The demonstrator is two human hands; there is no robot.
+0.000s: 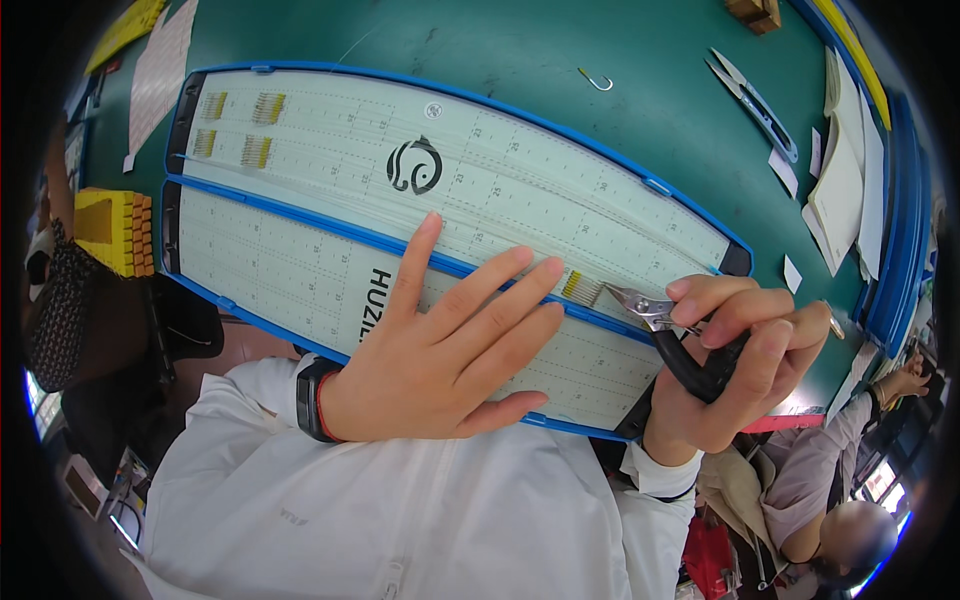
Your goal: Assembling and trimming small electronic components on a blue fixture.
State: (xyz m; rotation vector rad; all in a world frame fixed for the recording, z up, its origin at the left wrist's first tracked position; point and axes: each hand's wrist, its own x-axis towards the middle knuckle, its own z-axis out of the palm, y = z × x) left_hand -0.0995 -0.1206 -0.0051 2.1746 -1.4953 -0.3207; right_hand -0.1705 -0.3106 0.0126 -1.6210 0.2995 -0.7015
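An open, long fishing-rig case with blue rims and pale, ruled panels lies in front of me. My left hand rests on it with the fingers spread, holding nothing. In my right hand is a pair of small pliers with black handles. Their pointed tips are beside a row of fishing hooks with yellow bindings, near the right end of the case. More hook groups sit at the upper left of the panel, with thin lines stretched along it.
A loose fishing hook lies on the green table. Blue-handled thread snips and white papers are at the right. A stack of yellow blocks stands at the left. Other people sit at both sides.
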